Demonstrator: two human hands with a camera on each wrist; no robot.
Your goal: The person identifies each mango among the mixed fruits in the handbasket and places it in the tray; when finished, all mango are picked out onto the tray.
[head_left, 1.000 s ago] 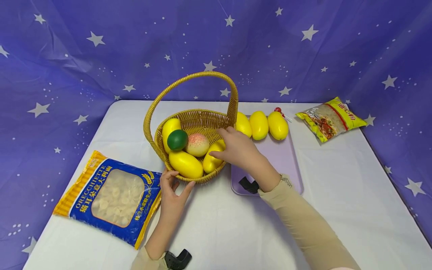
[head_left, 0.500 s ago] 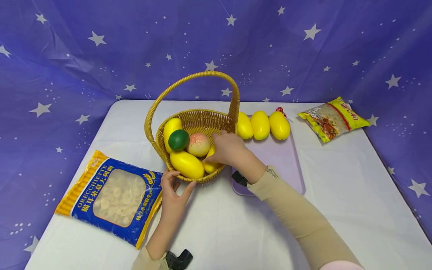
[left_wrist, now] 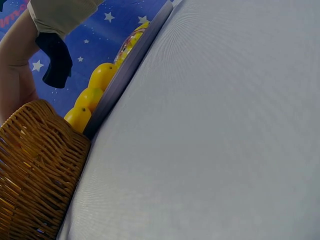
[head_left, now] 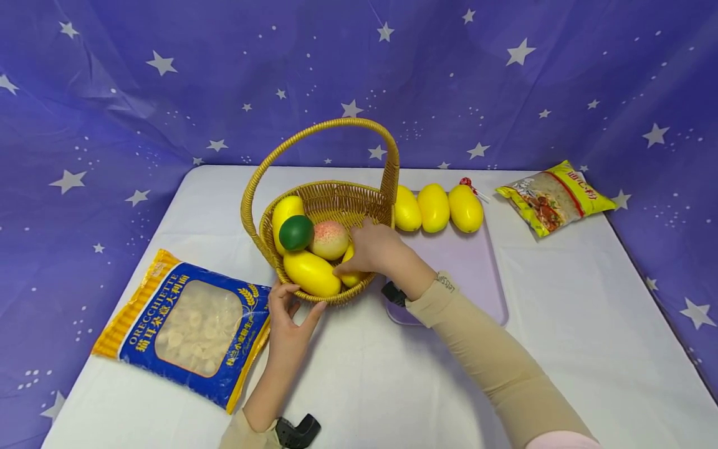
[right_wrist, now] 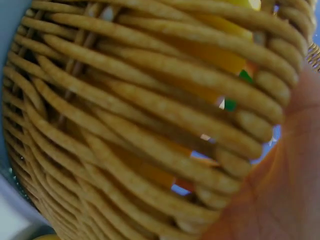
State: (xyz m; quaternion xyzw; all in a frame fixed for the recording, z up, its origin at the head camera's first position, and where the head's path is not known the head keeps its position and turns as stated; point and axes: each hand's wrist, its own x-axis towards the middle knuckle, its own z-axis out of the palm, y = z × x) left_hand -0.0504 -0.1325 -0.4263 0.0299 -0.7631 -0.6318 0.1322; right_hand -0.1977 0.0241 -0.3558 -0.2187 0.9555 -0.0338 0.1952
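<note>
A wicker basket [head_left: 331,194] with a tall handle holds yellow mangoes [head_left: 311,274], a peach [head_left: 330,241] and a small green fruit [head_left: 296,233]. My left hand [head_left: 287,330] holds its front rim, one finger bent over the edge. My right hand [head_left: 381,251] reaches inside at the right, thumb and fingers around a mango [head_left: 351,268] that it mostly covers. The fingertips are hidden. In the right wrist view, the woven wall [right_wrist: 150,100] fills most of the picture, with my palm [right_wrist: 295,175] beside it.
Three more mangoes [head_left: 434,208] lie at the back of a lilac tray [head_left: 460,262], a lollipop [head_left: 467,183] behind them. A yellow food packet [head_left: 555,198] lies back right. A blue orecchiette bag [head_left: 185,324] lies left, close to the left hand.
My right hand has moved left and down into the basket, closing around the right-hand mango, which is now more covered. My left hand stays at the rim.
</note>
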